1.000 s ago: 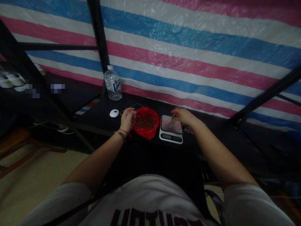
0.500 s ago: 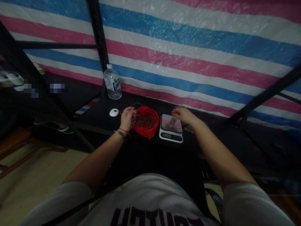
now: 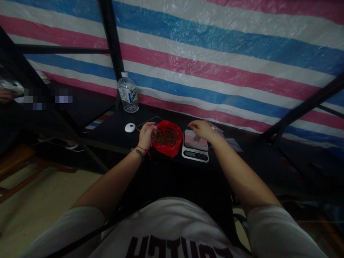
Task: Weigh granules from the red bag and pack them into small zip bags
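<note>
At the far left, I can make out another person's hand (image 3: 5, 95), dim and blurred, beside some white things too unclear to name. Below it sits a brown wooden stool (image 3: 17, 161). Past the black metal post (image 3: 114, 46), a clear plastic bottle with a white cap and a blue-and-green label (image 3: 128, 94) stands upright at the back of the black tabletop (image 3: 107, 129), with a white rounded gadget (image 3: 130, 127) in front of it.

Next comes the person's left hand (image 3: 146, 134), a red cord and a beaded bracelet (image 3: 140, 153) at its wrist. Its fingers are nearly closed, pinching a bit of clear plastic (image 3: 155, 131) at the left rim of a red plastic bag (image 3: 172, 150). The bag lies open, with small brown pieces (image 3: 167, 137) heaped inside.

Just right of it is a white digital scale with a silvery plate (image 3: 189, 141), its display too faint to read. A small, blurry item (image 3: 197, 138) rests on the plate. Over the plate's back edge hangs the right hand (image 3: 202, 129), fingertips drawn close together; I can't tell whether they grip anything. Behind it, clear plastic packets (image 3: 216, 129) lie on the tabletop.
</note>
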Demonstrator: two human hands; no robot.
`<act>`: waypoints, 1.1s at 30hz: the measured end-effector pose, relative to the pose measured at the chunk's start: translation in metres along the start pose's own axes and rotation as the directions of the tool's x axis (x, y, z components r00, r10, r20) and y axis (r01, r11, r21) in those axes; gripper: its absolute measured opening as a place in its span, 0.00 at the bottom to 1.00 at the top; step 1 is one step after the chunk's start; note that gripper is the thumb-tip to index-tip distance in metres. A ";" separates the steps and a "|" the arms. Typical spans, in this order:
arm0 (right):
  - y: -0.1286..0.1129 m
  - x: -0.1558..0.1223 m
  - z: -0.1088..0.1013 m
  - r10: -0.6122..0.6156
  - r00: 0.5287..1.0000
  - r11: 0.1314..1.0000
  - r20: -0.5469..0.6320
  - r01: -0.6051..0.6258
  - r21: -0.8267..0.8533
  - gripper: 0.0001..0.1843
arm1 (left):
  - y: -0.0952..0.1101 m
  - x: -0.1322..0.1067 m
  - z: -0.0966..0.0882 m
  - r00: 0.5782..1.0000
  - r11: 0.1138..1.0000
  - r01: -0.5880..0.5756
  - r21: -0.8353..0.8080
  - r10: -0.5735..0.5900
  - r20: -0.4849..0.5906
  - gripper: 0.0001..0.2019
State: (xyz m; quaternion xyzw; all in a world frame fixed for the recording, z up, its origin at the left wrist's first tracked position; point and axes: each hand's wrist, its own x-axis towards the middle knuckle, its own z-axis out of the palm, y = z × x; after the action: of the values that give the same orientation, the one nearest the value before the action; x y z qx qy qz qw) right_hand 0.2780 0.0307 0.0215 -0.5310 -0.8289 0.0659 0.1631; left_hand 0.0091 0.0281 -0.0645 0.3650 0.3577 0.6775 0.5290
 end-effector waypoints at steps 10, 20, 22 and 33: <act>-0.050 0.044 0.057 -0.233 0.856 0.969 0.462 0.244 0.037 0.37 | 0.004 -0.004 0.002 0.999 0.999 -0.031 0.013 0.031 0.034 0.11; -0.049 0.052 0.069 -0.111 0.864 0.954 0.492 0.231 -0.189 0.32 | -0.001 -0.002 0.002 0.999 1.000 -0.016 0.015 0.015 0.052 0.12; -0.048 0.052 0.069 -0.115 0.866 0.958 0.488 0.226 -0.177 0.24 | -0.002 -0.001 0.001 0.999 1.000 -0.023 0.013 0.022 0.048 0.12; -0.048 0.048 0.072 -0.154 0.868 0.955 0.472 0.253 -0.153 0.22 | 0.003 -0.005 0.004 0.999 1.000 -0.009 0.006 0.008 0.044 0.10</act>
State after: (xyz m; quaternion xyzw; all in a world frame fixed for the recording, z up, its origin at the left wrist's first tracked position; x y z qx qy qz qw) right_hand 0.1937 0.0584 -0.0228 -0.4241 -0.8976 0.0828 -0.0867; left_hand 0.0123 0.0228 -0.0607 0.3828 0.3465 0.6706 0.5326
